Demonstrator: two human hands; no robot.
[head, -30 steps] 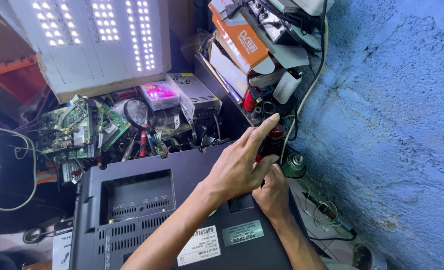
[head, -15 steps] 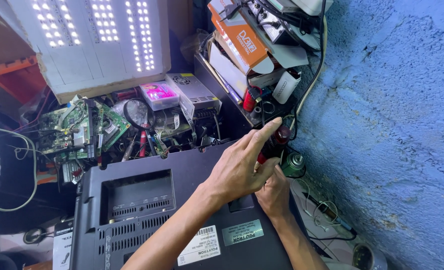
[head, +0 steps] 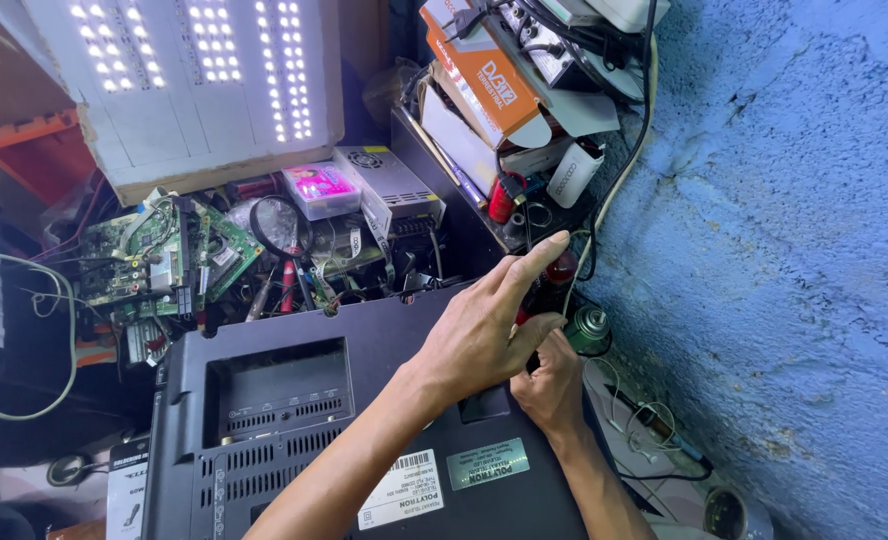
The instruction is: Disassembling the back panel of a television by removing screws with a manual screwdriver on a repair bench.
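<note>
A black television back cover (head: pixel 294 400) lies flat in front of me. My left hand (head: pixel 484 330) rests on its far right corner, index finger stretched toward the wall and thumb spread. Just below it, my right hand (head: pixel 552 385) is curled at the cover's right edge around a red-handled tool (head: pixel 524 318), most of which is hidden by both hands. A red round part (head: pixel 562 268) shows just past my left fingertip.
Green circuit boards (head: pixel 164 260), a magnifying glass (head: pixel 282 228), a metal power supply (head: pixel 389 185) and a pink box (head: pixel 319 190) crowd the bench behind the cover. A lit white LED panel (head: pixel 194 80) leans above. Orange box (head: pixel 479 80), cables, and a rough blue wall (head: pixel 784 250) stand at right.
My left hand has crept slightly right and its index finger has straightened more toward the wall. My right hand stays at the cover's edge.
</note>
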